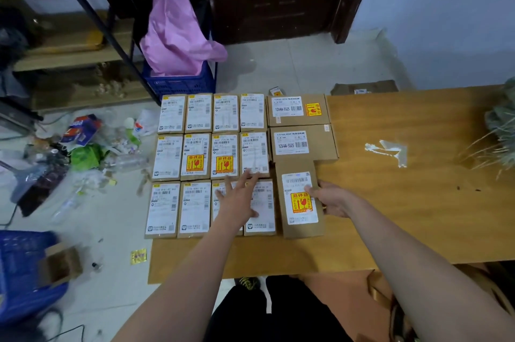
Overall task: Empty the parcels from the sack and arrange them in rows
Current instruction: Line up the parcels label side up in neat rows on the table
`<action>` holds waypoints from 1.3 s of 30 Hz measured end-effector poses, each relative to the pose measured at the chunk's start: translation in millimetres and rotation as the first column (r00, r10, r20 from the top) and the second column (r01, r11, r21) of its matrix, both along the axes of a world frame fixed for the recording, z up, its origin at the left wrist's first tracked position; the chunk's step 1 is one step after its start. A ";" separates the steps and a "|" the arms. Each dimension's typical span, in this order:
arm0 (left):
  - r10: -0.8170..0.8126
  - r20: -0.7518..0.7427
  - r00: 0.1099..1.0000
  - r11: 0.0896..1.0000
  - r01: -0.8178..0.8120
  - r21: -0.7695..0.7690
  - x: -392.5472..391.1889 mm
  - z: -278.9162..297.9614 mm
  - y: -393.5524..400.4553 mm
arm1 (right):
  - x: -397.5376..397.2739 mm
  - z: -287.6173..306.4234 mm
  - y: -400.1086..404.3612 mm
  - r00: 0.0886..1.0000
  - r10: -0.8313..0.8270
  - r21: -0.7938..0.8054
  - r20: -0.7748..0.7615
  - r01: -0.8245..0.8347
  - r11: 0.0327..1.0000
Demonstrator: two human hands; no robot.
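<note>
On the left end of a wooden table [390,202], small cardboard parcels [195,156] lie flat in three rows of four, labels up, packed edge to edge. Just right of the top two rows sit two wider boxes [302,125], one behind the other, each turned sideways with a white label. Below them, in line with the bottom row, stands one more parcel with a yellow sticker [301,199], set lengthwise and touching the nearer wide box.

The left hand [239,202] lies palm down with its fingers spread wide across the third and fourth parcels of the bottom row, the fingertips reaching the lower edge of the middle row; it grips nothing. The right hand [333,198] holds the right edge of the parcel with the yellow sticker, its thumb pressed on the white label and the other fingers curled along the side of the box.

At the far right edge of the table a frayed greenish sack [501,130] is partly in view, well apart from the parcels. A torn strip of tape [390,151] sticks to the bare wood between them. Beside the table, litter [83,152] is scattered on the floor, and a pink bag [175,27] sits in a blue crate [181,82].
</note>
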State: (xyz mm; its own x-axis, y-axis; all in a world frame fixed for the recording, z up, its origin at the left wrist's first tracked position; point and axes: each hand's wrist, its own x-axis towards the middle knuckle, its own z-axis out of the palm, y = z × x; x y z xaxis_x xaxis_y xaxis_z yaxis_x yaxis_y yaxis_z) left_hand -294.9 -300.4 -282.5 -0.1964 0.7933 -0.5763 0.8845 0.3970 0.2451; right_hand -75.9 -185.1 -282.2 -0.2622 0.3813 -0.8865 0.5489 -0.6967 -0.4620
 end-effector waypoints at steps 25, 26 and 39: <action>0.577 0.079 0.813 0.758 -0.569 0.320 -78.6 18.3 -47.5 | -26.9 -14.6 3.9 0.983 -0.131 0.164 0.126 0.109 0.980; 0.668 0.064 0.741 0.694 -0.652 0.307 -93.6 18.6 -60.0 | -27.3 -16.5 3.3 0.980 -0.124 0.185 0.156 0.095 0.978; 0.812 0.165 0.560 0.561 -0.827 0.044 -156.2 2.5 -112.2 | -55.3 0.3 -23.9 0.912 -0.107 0.418 0.396 -0.076 0.905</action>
